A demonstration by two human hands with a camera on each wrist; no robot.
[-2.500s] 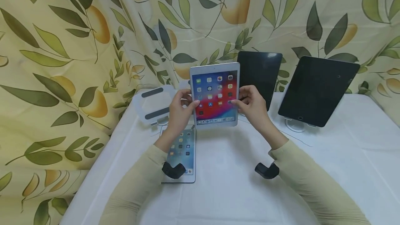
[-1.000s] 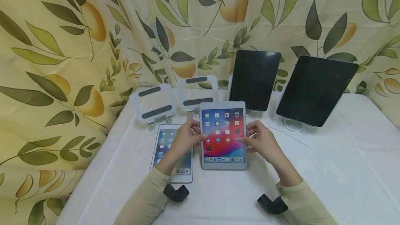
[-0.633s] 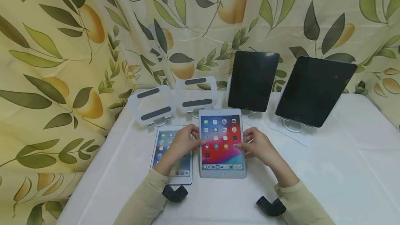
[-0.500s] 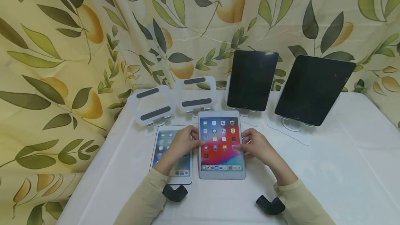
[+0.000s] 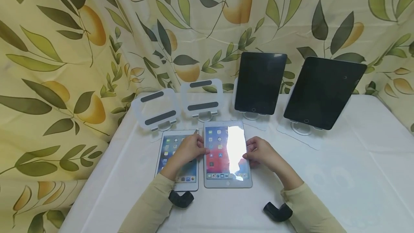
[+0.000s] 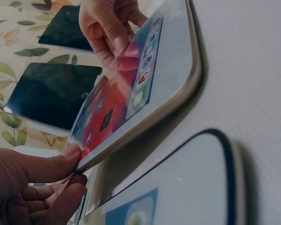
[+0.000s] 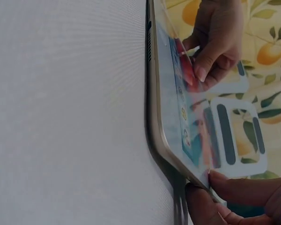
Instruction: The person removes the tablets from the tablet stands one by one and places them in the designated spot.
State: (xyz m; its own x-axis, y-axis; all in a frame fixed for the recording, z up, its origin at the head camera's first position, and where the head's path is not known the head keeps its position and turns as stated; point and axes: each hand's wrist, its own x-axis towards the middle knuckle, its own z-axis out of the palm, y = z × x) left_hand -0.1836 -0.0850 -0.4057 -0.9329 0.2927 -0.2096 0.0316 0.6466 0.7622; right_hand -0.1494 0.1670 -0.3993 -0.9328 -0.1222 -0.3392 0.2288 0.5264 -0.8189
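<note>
Both hands hold a white-framed tablet (image 5: 215, 168) with a lit red and blue screen, and glare whitens part of it in the head view. My left hand (image 5: 187, 150) pinches its left edge, thumb on the front. On the opposite side, my right hand (image 5: 263, 154) pinches the right edge between thumb and fingers. The wrist views show the home-button end low at the white cloth and the tablet leaning slightly up from there. A second lit white tablet (image 5: 189, 179) lies flat to the left, partly hidden under my left hand and wrist.
Two pale stands, the left one (image 5: 160, 117) and the other (image 5: 203, 106), hold nothing behind the tablets. Two dark-screened tablets, one (image 5: 260, 82) upright and a larger one (image 5: 325, 92), lean on stands at the right. A leaf-patterned curtain (image 5: 129, 46) hangs behind the table.
Both hands have brought the held tablet down and toward me, from up before the stands to the cloth beside the second tablet. It has tipped back flatter, and glare now covers its screen.
</note>
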